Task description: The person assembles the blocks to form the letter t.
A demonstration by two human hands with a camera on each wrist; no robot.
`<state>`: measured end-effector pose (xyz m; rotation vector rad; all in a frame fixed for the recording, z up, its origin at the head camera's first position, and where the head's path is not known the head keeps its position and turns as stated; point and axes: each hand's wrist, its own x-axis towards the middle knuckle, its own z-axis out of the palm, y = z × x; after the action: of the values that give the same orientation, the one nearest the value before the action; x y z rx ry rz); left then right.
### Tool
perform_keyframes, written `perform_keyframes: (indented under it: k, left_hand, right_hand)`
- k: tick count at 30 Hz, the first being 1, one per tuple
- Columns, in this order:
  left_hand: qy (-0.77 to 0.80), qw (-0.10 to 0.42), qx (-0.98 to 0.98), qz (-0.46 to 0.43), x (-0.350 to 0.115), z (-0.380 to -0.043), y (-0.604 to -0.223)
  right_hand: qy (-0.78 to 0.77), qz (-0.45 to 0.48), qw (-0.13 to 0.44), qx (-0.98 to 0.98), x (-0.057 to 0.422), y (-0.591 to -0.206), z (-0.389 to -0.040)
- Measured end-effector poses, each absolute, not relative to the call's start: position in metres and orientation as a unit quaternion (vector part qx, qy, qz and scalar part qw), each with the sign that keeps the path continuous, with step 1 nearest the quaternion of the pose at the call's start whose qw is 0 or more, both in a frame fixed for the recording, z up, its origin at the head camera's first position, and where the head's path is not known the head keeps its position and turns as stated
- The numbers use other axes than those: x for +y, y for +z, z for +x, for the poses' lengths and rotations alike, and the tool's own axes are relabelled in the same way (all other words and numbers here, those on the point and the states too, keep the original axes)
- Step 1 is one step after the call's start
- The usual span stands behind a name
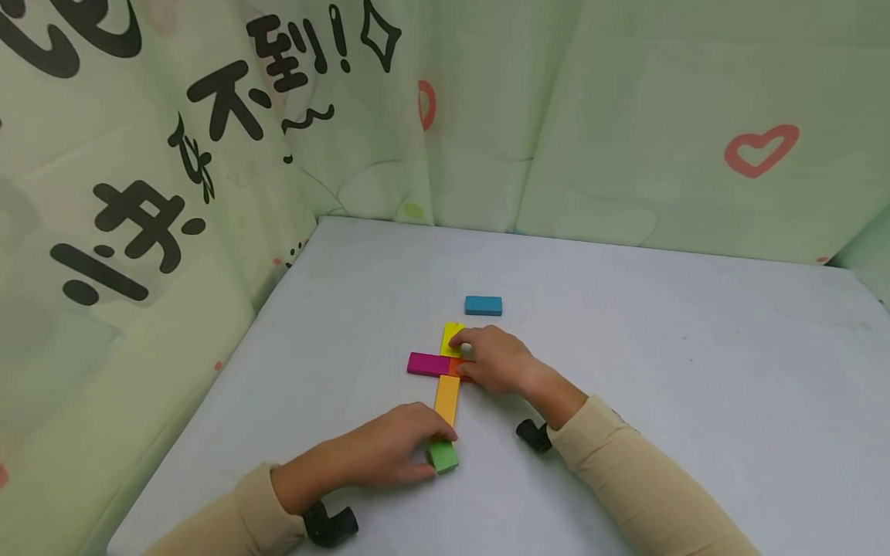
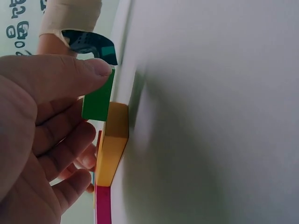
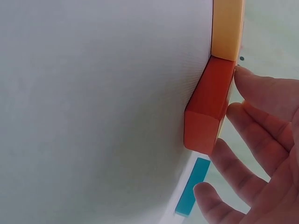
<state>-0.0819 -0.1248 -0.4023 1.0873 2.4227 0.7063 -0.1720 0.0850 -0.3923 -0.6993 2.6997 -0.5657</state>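
Observation:
In the head view, my left hand [image 1: 389, 448] pinches a small green block [image 1: 443, 456] between thumb and fingers, at the near end of an amber block [image 1: 447, 398]. The left wrist view shows the thumb on one end of that green block [image 2: 98, 102]. My right hand [image 1: 501, 361] rests its relaxed fingertips on a yellow block [image 1: 450, 337] and a red-orange block [image 1: 454, 365], which it partly covers. A magenta block [image 1: 427, 364] meets the red-orange one end to end. Yellow, magenta, red-orange and amber form a cross shape lying flat.
A blue block [image 1: 483, 306] lies apart, beyond the cross. All the blocks are on a white table [image 1: 660, 371]. A pale green printed curtain [image 1: 626, 139] hangs along the table's back and left edges. Black wrist devices [image 1: 534, 436] sit below both sleeves.

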Motion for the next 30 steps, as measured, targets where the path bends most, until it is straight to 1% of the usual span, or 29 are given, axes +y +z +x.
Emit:
perform_keyframes:
  k: [4,10,14,22,30]
  left_hand:
    - [0.238,0.192,0.864,0.399,-0.124,-0.077,-0.404]
    - [0.214,0.165,0.871,0.411,-0.124,-0.072,-0.409]
    - [0.208,0.155,0.871,0.417,-0.124,-0.071,-0.412]
    - [0.236,0.171,0.861,0.416,-0.124,-0.071,-0.413]
    - [0.220,0.166,0.874,0.401,-0.121,-0.072,-0.413]
  right_hand:
    - [-0.201,-0.245,0.145,0.937,0.085,-0.393,-0.172]
    - [-0.201,-0.244,0.142,0.938,0.086,-0.393,-0.172]
    - [-0.202,-0.244,0.142,0.938,0.085,-0.394,-0.172]
    - [-0.202,-0.245,0.142,0.937,0.085,-0.394,-0.172]
    - [-0.210,-0.243,0.141,0.936,0.085,-0.395,-0.172]
